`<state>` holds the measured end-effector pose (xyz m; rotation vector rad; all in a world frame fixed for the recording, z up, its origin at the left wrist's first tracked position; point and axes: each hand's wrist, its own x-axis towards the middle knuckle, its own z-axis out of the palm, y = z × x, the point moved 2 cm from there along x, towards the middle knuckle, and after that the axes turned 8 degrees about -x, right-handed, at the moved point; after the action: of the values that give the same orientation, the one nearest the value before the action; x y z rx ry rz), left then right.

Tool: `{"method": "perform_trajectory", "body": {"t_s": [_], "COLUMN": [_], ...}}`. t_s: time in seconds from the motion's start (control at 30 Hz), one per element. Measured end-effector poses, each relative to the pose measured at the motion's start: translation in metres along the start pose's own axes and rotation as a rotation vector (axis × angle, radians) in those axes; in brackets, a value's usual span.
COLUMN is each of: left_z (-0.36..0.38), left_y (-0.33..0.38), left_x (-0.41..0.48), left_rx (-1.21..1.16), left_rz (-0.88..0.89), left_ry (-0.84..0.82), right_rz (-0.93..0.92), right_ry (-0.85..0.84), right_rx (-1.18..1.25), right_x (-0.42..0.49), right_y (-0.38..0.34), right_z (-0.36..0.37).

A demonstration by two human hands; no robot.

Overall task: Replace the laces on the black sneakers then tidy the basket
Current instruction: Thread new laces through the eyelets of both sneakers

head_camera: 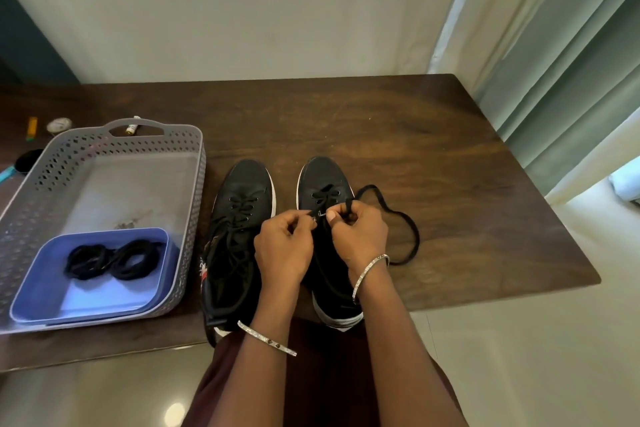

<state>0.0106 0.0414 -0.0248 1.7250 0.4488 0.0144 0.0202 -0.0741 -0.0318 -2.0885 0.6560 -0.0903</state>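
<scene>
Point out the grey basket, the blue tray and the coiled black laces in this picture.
grey basket [104, 149]: head view, on its perforated far wall.
blue tray [104, 295]: head view, on its bare floor.
coiled black laces [112, 262]: head view, where the two coils meet.

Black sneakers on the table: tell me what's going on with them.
A person is working on the right-hand sneaker: the right hand grips a black lace, the left hand seems to pinch its tip at the eyelets. The left-hand sneaker stands beside it, laced. Two coiled laces lie in a blue tray inside the grey basket.
</scene>
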Motion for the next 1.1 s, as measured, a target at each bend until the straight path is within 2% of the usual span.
{"method": "perform_trajectory", "body": {"t_s": [0.47,0.77,1.1], "left_z": [-0.0023,-0.0028,-0.003], "left_y": [0.0014,0.0029,0.0038], "left_x": [-0.001,-0.0002,0.0002], "left_rx": [-0.02,-0.03,-0.031], "left_rz": [0.015,-0.002,0.013], "left_ry": [-0.028,-0.033,-0.04], "right_rz": [0.038,-0.073,-0.127], "right_ry": [-0.021,-0.055,-0.054], "right_rx": [0.01,-0.136,-0.122], "right_x": [0.0002,0.0011,0.0032], "right_y": [-0.0005,-0.0049,-0.0007], "right_z": [0.0034,0.0004,0.0046]}}
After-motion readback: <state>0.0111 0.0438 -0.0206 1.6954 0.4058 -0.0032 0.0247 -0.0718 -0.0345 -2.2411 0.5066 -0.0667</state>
